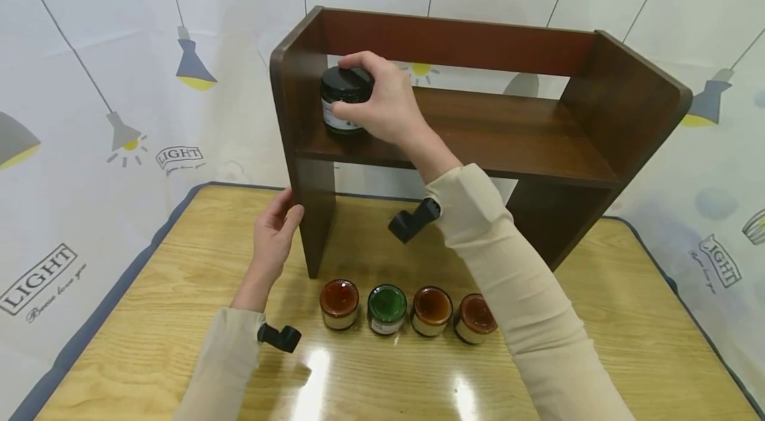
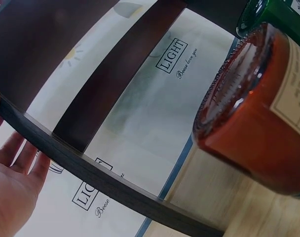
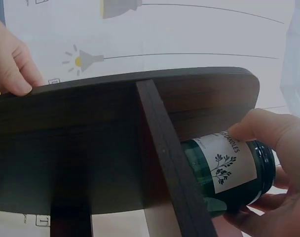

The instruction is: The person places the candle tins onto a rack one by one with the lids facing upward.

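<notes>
My right hand grips a dark green candle jar with a black lid and a pale label printed with a leafy sprig. The jar is upright at the left end of the upper shelf of a dark brown wooden rack, beside its left side panel. Whether its base touches the shelf board I cannot tell. Lower down, my left hand rests on the outer front edge of that side panel, thumb on one side and fingers on the other.
On the wooden table, in front of the rack, several jars stand in a row: a red-brown one, a green one, an amber one and another reddish one, partly behind my right sleeve. Lamp-patterned cloth surrounds the table.
</notes>
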{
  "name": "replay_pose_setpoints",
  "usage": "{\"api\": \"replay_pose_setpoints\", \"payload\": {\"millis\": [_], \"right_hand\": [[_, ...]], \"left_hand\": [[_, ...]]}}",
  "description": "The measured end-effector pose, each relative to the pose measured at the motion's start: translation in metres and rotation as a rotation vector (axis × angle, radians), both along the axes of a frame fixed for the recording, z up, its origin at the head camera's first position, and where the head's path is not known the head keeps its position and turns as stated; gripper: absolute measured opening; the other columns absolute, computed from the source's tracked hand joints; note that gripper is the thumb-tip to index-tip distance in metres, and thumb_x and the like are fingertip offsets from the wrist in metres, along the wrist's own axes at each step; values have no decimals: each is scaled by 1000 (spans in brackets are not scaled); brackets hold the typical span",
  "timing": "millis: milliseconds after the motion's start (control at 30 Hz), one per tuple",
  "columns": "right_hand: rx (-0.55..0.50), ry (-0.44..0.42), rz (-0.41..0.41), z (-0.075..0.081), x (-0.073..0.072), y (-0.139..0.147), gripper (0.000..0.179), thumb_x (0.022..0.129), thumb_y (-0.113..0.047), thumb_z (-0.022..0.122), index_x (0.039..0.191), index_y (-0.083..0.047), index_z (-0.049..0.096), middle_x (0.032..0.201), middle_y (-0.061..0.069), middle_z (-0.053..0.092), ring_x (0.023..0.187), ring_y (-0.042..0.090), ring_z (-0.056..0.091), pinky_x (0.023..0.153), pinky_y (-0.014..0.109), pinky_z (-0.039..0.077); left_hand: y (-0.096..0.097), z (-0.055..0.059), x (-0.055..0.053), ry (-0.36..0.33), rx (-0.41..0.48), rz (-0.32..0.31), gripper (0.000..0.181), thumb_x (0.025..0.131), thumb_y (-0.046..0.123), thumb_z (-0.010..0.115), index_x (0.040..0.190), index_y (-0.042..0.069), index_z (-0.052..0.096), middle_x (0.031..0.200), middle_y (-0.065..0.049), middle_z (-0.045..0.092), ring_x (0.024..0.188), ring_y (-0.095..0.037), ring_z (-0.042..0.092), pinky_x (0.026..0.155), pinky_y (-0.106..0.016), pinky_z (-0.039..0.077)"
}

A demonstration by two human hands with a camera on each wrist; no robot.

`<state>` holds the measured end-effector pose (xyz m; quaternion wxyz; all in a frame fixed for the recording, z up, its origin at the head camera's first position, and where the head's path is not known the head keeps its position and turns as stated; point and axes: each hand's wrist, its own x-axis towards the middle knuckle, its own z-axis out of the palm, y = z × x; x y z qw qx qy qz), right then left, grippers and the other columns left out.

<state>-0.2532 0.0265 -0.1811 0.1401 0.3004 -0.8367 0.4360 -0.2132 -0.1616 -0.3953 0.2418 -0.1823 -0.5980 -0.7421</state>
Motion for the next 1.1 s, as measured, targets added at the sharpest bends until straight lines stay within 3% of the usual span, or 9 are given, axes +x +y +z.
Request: {"api": "replay_pose_setpoints", "payload": {"millis": [167, 433, 700, 933, 1100], "right_hand": [[33, -22, -14, 1, -1, -3, 50, 80, -11, 70, 127, -5, 53, 122, 9, 54, 100, 17, 51, 80, 21, 44], [52, -59, -49, 1, -8, -3, 48, 81, -11, 69, 126, -6, 54, 122, 8, 55, 103, 18, 51, 83, 25, 44], [80, -78, -33, 2, -9, -4, 46, 84, -12, 67, 127, -7, 53, 122, 8, 55, 101, 17, 52, 81, 23, 45], [104, -80, -32, 3, -8, -5, 46, 85, -12, 66, 129, -8, 52, 125, 7, 52, 105, 17, 49, 83, 24, 44], [109, -52, -65, 3, -6, -3, 53, 84, -16, 69, 132, -8, 49, 132, 7, 46, 113, 18, 45, 90, 26, 41]], "left_hand": [[0, 0, 0, -9, 3, 7, 34, 92, -6, 52, 124, -15, 49, 108, 8, 63, 104, -12, 55, 84, -18, 45], [3, 3, 0, -26, -5, -1, 36, 92, -5, 52, 126, -17, 47, 109, 8, 62, 103, -7, 55, 85, -18, 44], [2, 4, 2, -42, -7, -9, 38, 93, -4, 51, 127, -18, 43, 110, 8, 62, 104, -8, 54, 87, -18, 44], [1, 3, 2, -37, -5, -3, 36, 93, -6, 50, 127, -17, 45, 110, 6, 62, 104, -10, 54, 86, -18, 44], [2, 1, 2, -23, 6, -6, 33, 93, -4, 52, 125, -8, 54, 109, 8, 63, 103, -8, 55, 86, -18, 44]]}}
